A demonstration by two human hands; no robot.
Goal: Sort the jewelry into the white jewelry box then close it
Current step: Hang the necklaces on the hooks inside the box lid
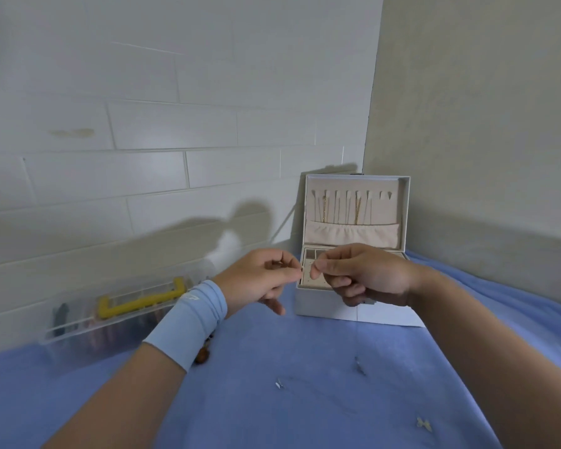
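Box [353, 307] open on blue cloth [272, 345] by the wall, lid up, gold chains hung inside. In front of it we note left hand [259, 280] and right hand [363, 273] both pinching a fine necklace [359, 365], pendant hanging low near the cloth.

Blue-sheeted bed [272, 345] with white jewelry box [334, 307], clear organizer [88, 332], scattered small jewelry [279, 384].
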